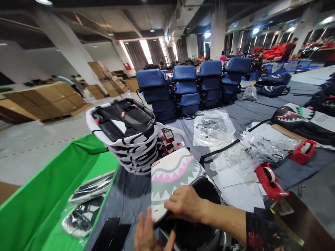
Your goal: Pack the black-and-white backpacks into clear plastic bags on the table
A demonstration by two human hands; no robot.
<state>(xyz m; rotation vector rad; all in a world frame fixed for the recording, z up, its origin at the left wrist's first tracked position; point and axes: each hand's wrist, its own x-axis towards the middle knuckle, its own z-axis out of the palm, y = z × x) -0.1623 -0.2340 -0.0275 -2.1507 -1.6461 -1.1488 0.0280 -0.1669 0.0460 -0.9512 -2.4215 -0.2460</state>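
Observation:
In front of me lies a white, grey and pink backpack [167, 174] with a jagged shark-teeth print. Its dark opening faces my side. My right hand [185, 204] is closed over the edge of the printed panel, knuckles up. At the backpack's lower left corner is my left hand [148, 233], its fingers extended and the thumb apart; it is slightly blurred. Whether its palm touches the fabric is hidden. Just beyond stands a stack of white-and-black backpacks [133, 150], the top one showing its black inside.
A green bin [86, 153] at left holds plastic-wrapped bags [86, 212]. Red tape dispensers [270, 181], papers [238, 188] and clear plastic bags [264, 144] lie at right. Stacked blue bags [185, 83] stand behind. A black phone-like object [107, 233] lies near the front.

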